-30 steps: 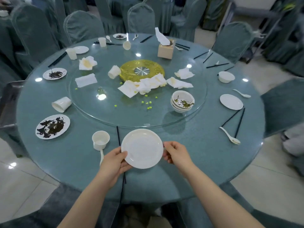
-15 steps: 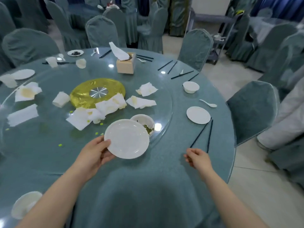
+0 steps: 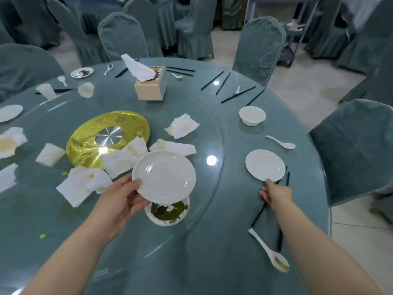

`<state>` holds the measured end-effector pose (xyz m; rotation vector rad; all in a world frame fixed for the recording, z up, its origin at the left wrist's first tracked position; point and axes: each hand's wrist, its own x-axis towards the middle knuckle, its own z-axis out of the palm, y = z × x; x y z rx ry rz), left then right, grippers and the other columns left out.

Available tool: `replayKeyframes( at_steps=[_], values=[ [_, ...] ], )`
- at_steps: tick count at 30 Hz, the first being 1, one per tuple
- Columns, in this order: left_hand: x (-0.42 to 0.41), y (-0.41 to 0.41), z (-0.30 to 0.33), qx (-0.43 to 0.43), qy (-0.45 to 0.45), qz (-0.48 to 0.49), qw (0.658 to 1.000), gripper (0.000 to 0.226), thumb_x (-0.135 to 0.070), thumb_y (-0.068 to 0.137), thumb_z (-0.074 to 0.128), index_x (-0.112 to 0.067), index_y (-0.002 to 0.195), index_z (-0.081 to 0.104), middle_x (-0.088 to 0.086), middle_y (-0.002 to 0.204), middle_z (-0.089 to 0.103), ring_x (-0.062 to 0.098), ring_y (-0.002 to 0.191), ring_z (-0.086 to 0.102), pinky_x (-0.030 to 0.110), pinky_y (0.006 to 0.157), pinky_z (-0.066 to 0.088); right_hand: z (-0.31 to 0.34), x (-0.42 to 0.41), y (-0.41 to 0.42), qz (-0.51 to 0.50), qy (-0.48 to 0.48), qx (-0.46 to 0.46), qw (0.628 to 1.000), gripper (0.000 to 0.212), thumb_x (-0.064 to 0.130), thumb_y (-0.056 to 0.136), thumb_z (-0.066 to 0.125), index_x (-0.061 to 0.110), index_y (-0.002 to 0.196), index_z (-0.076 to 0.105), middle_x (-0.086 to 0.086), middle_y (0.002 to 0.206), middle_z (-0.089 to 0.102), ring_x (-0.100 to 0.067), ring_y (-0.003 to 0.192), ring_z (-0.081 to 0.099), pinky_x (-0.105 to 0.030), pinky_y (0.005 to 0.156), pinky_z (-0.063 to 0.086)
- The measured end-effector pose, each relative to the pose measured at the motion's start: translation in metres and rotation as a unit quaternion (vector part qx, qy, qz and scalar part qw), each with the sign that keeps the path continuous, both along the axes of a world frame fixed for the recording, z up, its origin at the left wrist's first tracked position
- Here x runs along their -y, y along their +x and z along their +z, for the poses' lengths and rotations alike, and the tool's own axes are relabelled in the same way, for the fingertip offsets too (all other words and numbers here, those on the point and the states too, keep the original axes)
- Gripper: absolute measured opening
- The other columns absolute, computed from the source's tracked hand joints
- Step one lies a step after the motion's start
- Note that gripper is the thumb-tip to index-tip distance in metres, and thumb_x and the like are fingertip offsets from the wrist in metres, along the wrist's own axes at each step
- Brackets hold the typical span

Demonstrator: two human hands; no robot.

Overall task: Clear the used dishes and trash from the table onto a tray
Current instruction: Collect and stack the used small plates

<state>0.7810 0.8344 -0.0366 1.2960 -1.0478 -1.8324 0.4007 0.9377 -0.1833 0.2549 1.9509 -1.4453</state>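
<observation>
Plate [image 3: 163, 175] held in left hand [image 3: 119, 201] | right hand [image 3: 276, 193] open, seemingly touching second plate [image 3: 265, 165] | most clutter remains, no tray visible

view count: one only, head cam, no 2nd view to overlap
position: on person's head, at near edge of round table [image 3: 212, 241]
facing: fwd + down, across table toward covered chairs [image 3: 258, 50] at far side
nearness: close; both forearms enter from bottom, left hand [image 3: 119, 201] & right hand [image 3: 276, 194] mid-frame
lens: wide-angle, table rim bows at edges
coverage: glass turntable [image 3: 212, 133] centre-left, floor at right, more chairs in backgrd
</observation>
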Motion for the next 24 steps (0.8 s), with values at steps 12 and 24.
replayKeyframes(
  at_steps=[12,24],
  values=[
    [0.002,0.012,-0.003,-0.017,0.028,0.041,0.999,0.02,-0.012,0.097,0.047,-0.013,0.108,0.064,0.008,0.093,0.074,0.017,0.075,0.072,0.025,0.058,0.058,0.01,0.02,0.017,-0.014,-0.046,0.074,0.996,0.012,0.011,0.087,0.048,0.008,0.077,0.052,-0.008,0.073,0.067,-0.011,0.04,0.063,-0.01,0.03,0.029],
    [-0.062,0.065,0.02,-0.066,0.026,0.094,0.993,0.02,-0.011,0.097,0.046,-0.017,0.106,0.062,0.003,0.084,0.075,0.016,0.071,0.068,0.025,0.057,0.058,0.089,-0.024,0.139,0.123,-0.181,0.068,0.973,0.009,0.01,0.091,0.048,0.007,0.089,0.056,-0.006,0.062,0.069,-0.009,0.042,0.06,-0.013,0.032,0.029]
  ],
)
